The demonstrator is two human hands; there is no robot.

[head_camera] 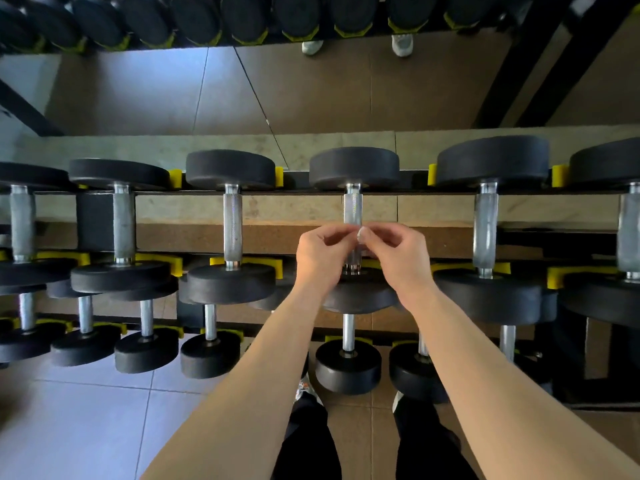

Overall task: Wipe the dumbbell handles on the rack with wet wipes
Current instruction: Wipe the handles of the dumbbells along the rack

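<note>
Both hands meet over the top row of the rack (95,216), just above the near half of one dumbbell's handle (353,206). The left hand (320,256) and right hand (398,254) are each curled, fingertips pinched together on a small pale scrap that looks like the wipe (362,234), though it is too small and blurred to be sure. It is held in the air in front of the handle, not wrapped round it, so the rubbing of this handle seems not yet begun; the hands appear to be readying or spreading the wipe. None of the handles shows a wet sheen or other clear mark, so which ones are already cleaned cannot be told. The neighbour on the left (232,226) and the one on the right (485,230) sit untouched, and the lower row (348,332) holds more. On that showing most of the job is probably left: this handle, the rest of the top row, and the rows beneath.
</note>
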